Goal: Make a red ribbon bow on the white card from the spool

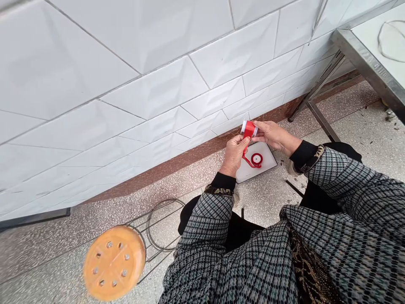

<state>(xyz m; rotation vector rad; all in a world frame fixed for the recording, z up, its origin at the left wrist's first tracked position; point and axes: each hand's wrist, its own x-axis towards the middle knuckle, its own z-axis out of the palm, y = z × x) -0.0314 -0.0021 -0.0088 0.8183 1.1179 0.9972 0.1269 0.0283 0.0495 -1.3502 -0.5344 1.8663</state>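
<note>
A spool of red ribbon (249,128) with white ends is held up in front of me, close to the tiled wall. My right hand (274,135) grips the spool from the right. My left hand (234,153) pinches the loose red ribbon strand that hangs from it. Below the hands a second red ribbon roll (256,159) lies on a white board (268,162) on the floor. The strand trails down to that roll.
An orange round stool (113,262) with a wire frame stands at lower left. A steel table (370,59) juts in at upper right, its legs reaching the floor. Small scraps litter the speckled floor (363,126) near the board.
</note>
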